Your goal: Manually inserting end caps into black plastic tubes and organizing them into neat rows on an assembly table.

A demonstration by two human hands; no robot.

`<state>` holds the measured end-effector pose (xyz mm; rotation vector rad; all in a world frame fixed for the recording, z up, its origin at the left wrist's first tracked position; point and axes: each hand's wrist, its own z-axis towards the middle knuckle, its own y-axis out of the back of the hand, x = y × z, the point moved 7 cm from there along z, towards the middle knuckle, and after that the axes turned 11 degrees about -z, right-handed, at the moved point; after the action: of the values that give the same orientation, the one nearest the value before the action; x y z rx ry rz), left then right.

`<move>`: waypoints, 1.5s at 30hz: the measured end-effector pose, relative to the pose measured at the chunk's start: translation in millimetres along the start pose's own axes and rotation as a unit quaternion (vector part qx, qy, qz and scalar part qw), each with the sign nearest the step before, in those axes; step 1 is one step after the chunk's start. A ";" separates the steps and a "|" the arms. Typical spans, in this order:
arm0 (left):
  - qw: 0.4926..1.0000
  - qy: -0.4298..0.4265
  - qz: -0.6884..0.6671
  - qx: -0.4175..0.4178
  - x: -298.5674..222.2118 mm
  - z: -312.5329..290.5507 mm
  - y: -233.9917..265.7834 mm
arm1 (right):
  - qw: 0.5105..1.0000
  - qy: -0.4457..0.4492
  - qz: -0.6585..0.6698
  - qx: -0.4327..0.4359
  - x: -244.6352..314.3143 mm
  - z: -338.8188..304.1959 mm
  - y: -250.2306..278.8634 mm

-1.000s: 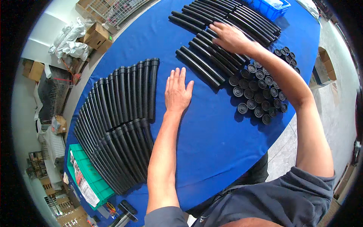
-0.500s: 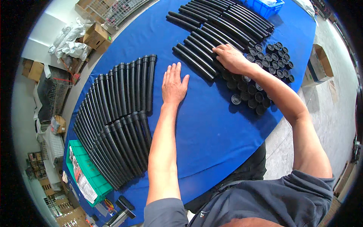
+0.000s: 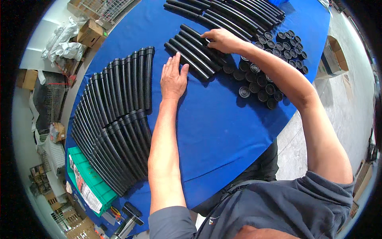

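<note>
My left hand lies flat on the blue cloth, fingers stretched and together, its fingertips by the near left end of a small row of black tubes. Over the far side of that row, my right hand has its fingers bent and its thumb down against the tubes. To the left of my left hand, many black tubes with collared ends are lined up in two overlapping rows. Round black caps are clustered below and right of my right hand, partly behind my right forearm.
More black tubes lie at the back of the blue-covered table. A green crate with papers and a black-headed metal tool sit at the front left. An open cardboard box stands on the floor at right.
My right hand has drawn the small row of tubes leftward, opening a gap from the tubes behind. My left hand stays flat in place. The whole view has shifted slightly.
</note>
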<state>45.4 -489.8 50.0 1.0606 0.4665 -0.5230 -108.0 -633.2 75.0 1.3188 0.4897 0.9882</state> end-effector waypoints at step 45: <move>0.980 0.109 -0.100 -0.131 22.4 -5.6 31.1 | 0.987 0.025 0.025 0.158 75.7 -31.7 -11.2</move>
<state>81.4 -476.6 55.9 0.8248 0.8193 -0.5077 -89.5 -552.5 74.0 1.5978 0.6760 1.0149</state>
